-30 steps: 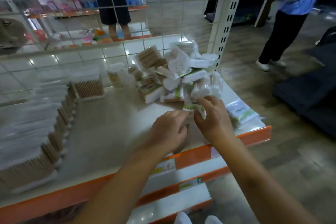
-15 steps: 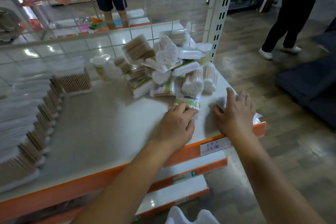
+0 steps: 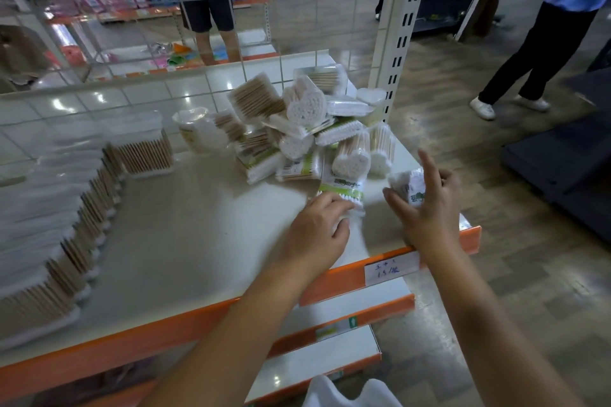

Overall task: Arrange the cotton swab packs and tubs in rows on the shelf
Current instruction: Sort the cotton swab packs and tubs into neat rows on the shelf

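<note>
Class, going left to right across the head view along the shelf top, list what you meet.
Row of swab packs → round tub → loose pile of packs → left hand → right hand holding a small pack.

One wide-angle camera sits on my head, looking forward and down over my forearms onto the near shelf [image 3: 185, 241], close in; the wire grid behind it and the shop floor fill the upper edge.

Past my shelf stands a white wire-grid back panel [image 3: 297, 10] and a slotted white metal upright [image 3: 401, 43]. Brown wood-pattern floor [image 3: 463, 149] runs right; glossy white floor tiles [image 3: 132, 96] reflect ceiling light.
</note>
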Demonstrator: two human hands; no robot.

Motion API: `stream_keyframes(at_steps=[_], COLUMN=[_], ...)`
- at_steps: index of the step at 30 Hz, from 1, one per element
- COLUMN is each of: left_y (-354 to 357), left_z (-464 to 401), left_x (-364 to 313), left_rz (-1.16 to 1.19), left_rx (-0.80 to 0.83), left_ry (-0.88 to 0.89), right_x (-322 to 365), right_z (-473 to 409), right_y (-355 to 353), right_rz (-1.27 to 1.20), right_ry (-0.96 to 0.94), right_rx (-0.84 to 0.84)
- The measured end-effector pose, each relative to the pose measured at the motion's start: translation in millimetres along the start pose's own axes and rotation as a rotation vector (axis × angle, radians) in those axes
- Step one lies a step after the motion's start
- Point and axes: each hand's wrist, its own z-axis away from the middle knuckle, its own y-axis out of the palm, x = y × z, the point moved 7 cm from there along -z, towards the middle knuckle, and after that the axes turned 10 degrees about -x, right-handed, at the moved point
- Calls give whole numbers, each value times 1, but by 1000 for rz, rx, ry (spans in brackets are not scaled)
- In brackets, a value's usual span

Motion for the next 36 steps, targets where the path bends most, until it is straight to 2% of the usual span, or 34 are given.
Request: stream_keyframes(at_steps=[3, 5, 7, 9, 12, 14, 17, 21, 24, 26, 29, 36], left_y=[-7, -13, -17, -16, -8, -8, -22, -46, -62, -73, -95, -122], left_z=[0, 0, 1, 4, 14, 21, 21, 17, 17, 14, 6, -1], left_x=[2, 0, -4, -9, -10, -12, -14, 0, 6, 9, 9, 7], left_rz=[10, -68, -112, -28, 199, 382, 551, 570, 553, 580, 565, 491], left_rx=[-102, -212, -246, -153, 107, 165, 37, -233, -305, -300, -262, -135], left_ry=[10, 65, 113, 111, -19, -106, -208, -268, -268, -269, -231, -176], right_x=[8, 15, 23, 35, 49, 59, 69, 73, 77, 80, 94, 112], right_z=[6, 13, 18, 24, 33, 39, 46, 55, 60, 62, 63, 70], right_y=[-3, 0, 3, 5, 10, 12, 18, 29, 37, 35, 23, 32], right_rz=[-177, -261, -318, -371, -469, -536, -627, -781, -880, -771, -591, -567], right_ry=[77, 154, 206, 225, 270, 294, 331, 433, 497, 395, 107, -118], right_rx=[-5, 43, 80, 95, 92, 78, 92, 202, 285, 264, 233, 504])
